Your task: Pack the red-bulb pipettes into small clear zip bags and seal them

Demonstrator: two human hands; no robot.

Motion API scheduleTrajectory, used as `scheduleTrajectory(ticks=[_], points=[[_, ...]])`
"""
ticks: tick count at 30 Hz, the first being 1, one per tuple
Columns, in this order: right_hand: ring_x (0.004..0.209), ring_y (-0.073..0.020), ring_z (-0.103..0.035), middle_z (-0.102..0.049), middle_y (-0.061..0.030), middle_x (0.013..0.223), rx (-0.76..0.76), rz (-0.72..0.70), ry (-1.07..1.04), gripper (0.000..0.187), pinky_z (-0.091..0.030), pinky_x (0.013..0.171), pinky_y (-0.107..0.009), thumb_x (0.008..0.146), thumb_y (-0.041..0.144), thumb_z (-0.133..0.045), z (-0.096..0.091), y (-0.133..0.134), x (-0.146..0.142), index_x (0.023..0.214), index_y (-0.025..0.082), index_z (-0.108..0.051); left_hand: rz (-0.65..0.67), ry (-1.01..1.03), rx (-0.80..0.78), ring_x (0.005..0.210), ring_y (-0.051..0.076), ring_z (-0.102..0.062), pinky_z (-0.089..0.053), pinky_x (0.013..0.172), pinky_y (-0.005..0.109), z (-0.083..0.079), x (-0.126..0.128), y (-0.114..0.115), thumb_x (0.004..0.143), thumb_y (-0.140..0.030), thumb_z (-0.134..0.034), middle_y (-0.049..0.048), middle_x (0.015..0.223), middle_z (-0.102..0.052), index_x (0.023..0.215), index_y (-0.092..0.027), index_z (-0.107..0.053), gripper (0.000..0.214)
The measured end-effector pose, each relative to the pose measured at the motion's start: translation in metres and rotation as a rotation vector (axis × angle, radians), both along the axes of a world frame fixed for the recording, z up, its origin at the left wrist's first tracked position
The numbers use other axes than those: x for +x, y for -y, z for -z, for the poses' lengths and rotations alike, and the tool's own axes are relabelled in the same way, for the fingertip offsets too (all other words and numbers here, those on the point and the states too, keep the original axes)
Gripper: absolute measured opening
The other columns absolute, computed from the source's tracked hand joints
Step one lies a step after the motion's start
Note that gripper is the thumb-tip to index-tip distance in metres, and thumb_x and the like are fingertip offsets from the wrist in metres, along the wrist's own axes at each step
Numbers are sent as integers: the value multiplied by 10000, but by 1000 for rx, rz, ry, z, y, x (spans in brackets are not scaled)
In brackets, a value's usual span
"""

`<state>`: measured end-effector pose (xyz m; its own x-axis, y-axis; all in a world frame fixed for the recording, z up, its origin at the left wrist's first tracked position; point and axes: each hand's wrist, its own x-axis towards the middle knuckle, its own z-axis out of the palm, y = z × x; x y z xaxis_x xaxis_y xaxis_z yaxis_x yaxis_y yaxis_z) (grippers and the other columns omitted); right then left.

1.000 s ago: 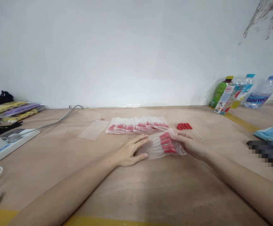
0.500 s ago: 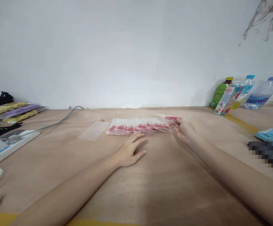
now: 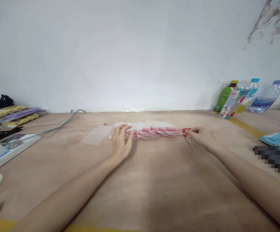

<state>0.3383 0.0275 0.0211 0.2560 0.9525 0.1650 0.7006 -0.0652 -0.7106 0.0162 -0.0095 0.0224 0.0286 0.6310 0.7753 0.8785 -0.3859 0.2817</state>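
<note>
A fanned row of small clear plastic bags [image 3: 151,129] with red pieces inside lies overlapped on the wooden table. Over the row's left end is my left hand [image 3: 120,141], its fingers apart and curved down onto the bags; it covers part of them. At the right end, my right hand [image 3: 199,135] is pinched on another small plastic bag [image 3: 185,131]. Red content shows at its fingertips, and thin pale edges hang below, blurred. Left of the row, a flat translucent bag [image 3: 96,135] lies by itself, with a small reddish bit at its top edge.
Bottles, among them a clear water bottle [image 3: 263,101], stand at the back right. A blue packet [image 3: 277,139] and a pixelated dark object [image 3: 275,161] lie at the right. On the left are a power strip [image 3: 31,140], a grey cable [image 3: 60,125] and packaged yellow and purple items [image 3: 16,112].
My left hand has moved left and up onto the row's left end. My right hand has shifted right and slightly nearer with its bag, which now hangs differently. The row reaches a little farther right.
</note>
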Motion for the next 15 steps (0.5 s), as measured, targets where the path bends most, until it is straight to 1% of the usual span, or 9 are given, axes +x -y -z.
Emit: scheduleTrajectory(ticks=[2, 3, 4, 5, 7, 8, 10, 12, 15], points=[[665, -201, -582, -644, -70, 719, 4, 99, 244, 219, -365, 495, -255, 683, 395, -555, -3, -3, 16, 703, 190, -629, -223, 21, -17, 1133, 254, -419, -311, 1000, 411, -6, -21, -15, 848, -268, -464, 107, 1158, -487, 1065, -176, -559, 255], [716, -222, -591, -654, -78, 770, -25, 133, 309, 226, -369, 517, -267, 678, 398, -552, -3, -5, 23, 739, 196, -634, -337, 18, -83, 1162, 256, -399, -300, 1011, 401, -8, -34, -22, 843, -254, -458, 109, 1207, -460, 1104, -183, -542, 283], [757, -239, -595, -659, -87, 814, -63, 158, 342, 243, -375, 537, -278, 674, 403, -553, -2, -8, 29, 774, 199, -636, -441, 0, -205, 1184, 257, -384, -303, 1011, 392, -10, -47, -29, 852, -259, -435, 105, 1243, -442, 1153, -197, -514, 318], [784, -249, -598, -661, -97, 847, -107, 167, 348, 267, -383, 553, -284, 669, 411, -556, -1, -11, 33, 805, 196, -636, -525, -39, -363, 1213, 261, -363, -307, 1008, 394, -10, -61, -35, 867, -278, -397, 104, 1272, -427, 1198, -210, -481, 348], [806, -254, -603, -661, -111, 880, -182, 154, 337, 314, -396, 574, -289, 658, 430, -572, 4, -16, 39, 847, 188, -635, -556, -69, -488, 1223, 317, -362, -312, 994, 440, -8, -86, -44, 848, -303, -417, 155, 1267, -447, 1201, -161, -495, 389], [808, -252, -605, -661, -114, 884, -203, 139, 333, 326, -400, 580, -288, 655, 433, -580, 6, -18, 40, 857, 183, -637, -565, -89, -540, 1237, 355, -340, -300, 991, 476, -5, -97, -48, 827, -331, -447, 195, 1277, -438, 1200, -113, -497, 435], [789, -240, -610, -664, -109, 858, -226, 106, 331, 310, -402, 579, -283, 664, 417, -587, 11, -21, 41, 850, 176, -645, -579, -125, -640, 1206, 409, -372, -322, 954, 521, 1, -113, -53, 803, -375, -467, 257, 1238, -468, 1142, -36, -534, 484], [735, -218, -614, -667, -98, 803, -236, 77, 317, 269, -399, 561, -272, 685, 385, -579, 13, -23, 40, 828, 169, -653, -566, -167, -713, 1151, 396, -446, -368, 923, 490, 6, -123, -56, 817, -403, -434, 263, 1193, -515, 1081, -20, -573, 486], [626, -191, -603, -661, -79, 714, -246, 56, 251, 245, -387, 514, -263, 701, 376, -574, 15, -23, 39, 794, 164, -658, -543, -232, -756, 1060, 346, -537, -417, 878, 423, 7, -128, -57, 851, -390, -366, 216, 1115, -591, 983, -73, -632, 435]])
